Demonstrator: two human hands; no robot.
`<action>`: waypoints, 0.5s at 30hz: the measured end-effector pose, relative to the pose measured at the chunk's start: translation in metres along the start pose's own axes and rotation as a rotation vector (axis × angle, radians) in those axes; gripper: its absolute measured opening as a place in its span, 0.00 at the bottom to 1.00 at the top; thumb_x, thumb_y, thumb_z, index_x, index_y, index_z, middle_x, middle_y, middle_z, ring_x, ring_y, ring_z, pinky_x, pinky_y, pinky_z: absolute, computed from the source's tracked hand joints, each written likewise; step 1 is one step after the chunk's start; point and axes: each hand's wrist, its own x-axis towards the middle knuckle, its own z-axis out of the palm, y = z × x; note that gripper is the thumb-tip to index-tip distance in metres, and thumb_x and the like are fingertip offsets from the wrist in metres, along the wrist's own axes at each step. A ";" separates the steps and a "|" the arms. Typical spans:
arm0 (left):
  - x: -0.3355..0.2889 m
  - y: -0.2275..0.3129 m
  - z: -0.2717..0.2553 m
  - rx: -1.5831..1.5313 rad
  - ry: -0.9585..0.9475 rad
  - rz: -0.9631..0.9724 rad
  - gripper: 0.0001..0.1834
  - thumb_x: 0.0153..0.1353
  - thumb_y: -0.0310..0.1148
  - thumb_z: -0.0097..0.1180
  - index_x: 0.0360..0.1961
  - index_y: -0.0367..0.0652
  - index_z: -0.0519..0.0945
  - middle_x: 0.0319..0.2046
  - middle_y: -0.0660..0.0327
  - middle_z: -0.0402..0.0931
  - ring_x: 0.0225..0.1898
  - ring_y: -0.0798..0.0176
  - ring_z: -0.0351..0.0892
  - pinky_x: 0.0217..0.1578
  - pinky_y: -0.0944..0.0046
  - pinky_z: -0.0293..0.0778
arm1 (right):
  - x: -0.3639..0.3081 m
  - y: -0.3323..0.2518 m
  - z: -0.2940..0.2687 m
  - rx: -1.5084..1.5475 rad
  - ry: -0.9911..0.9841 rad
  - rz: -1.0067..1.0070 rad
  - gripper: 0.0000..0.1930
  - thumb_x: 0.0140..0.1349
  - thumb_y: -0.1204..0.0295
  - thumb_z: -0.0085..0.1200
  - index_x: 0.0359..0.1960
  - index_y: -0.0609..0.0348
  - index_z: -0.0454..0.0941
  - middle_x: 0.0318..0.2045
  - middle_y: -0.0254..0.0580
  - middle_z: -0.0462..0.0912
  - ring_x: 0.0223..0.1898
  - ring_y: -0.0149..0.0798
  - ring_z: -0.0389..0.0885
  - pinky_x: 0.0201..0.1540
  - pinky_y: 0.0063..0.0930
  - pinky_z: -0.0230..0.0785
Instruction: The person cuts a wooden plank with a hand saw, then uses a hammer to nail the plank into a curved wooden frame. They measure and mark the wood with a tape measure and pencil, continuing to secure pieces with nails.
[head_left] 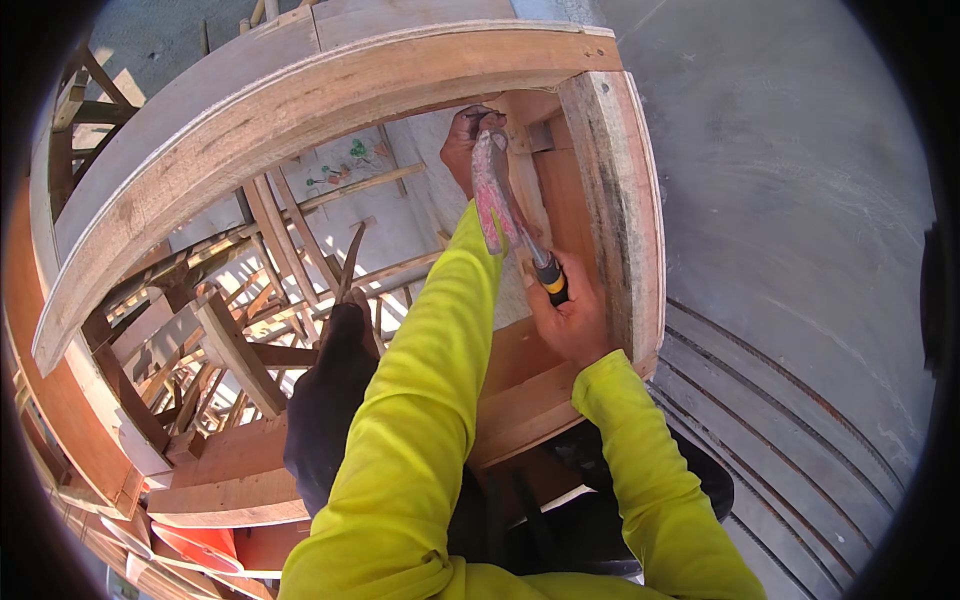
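Note:
My right hand (572, 312) is closed round the black and yellow grip of a hammer (492, 185). The worn, pink-smeared head of the hammer is raised close to my left hand (465, 150), partly covering it from above. My left hand reaches into the timber frame, its fingers pinched together against the inner face near the far corner. Whatever lies between those fingers is too small and too hidden to make out. Both hands are inside the box-like end of the frame, beside an upright timber post (612, 190) and below a curved timber beam (300, 110).
Grey concrete (790, 190) spreads out on the right, with several long steel bars (790, 400) along it. Through the frame's opening on the left, wooden props and braces (240, 350) stand lower down. A dark-clothed leg (330, 400) is left of my left sleeve.

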 end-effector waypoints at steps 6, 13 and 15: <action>0.018 -0.044 0.006 -0.008 -0.081 0.008 0.05 0.63 0.20 0.56 0.39 0.34 0.81 0.32 0.60 0.82 0.36 0.65 0.80 0.43 0.67 0.75 | 0.031 0.017 0.008 -0.092 -0.056 0.018 0.20 0.67 0.68 0.61 0.56 0.65 0.72 0.38 0.53 0.83 0.36 0.49 0.85 0.39 0.36 0.76; 0.036 -0.086 -0.005 -0.167 -0.163 -0.034 0.05 0.64 0.24 0.55 0.36 0.36 0.83 0.35 0.61 0.82 0.40 0.66 0.80 0.44 0.67 0.74 | 0.052 0.011 0.021 -0.146 -0.012 -0.241 0.25 0.69 0.71 0.57 0.65 0.65 0.69 0.44 0.57 0.82 0.41 0.50 0.84 0.44 0.35 0.76; 0.032 -0.087 -0.002 0.026 -0.170 0.035 0.05 0.64 0.24 0.56 0.36 0.35 0.83 0.35 0.57 0.84 0.40 0.63 0.82 0.46 0.65 0.75 | 0.055 0.015 0.022 -0.188 0.016 -0.303 0.26 0.68 0.72 0.57 0.67 0.64 0.69 0.44 0.57 0.83 0.41 0.50 0.84 0.44 0.35 0.76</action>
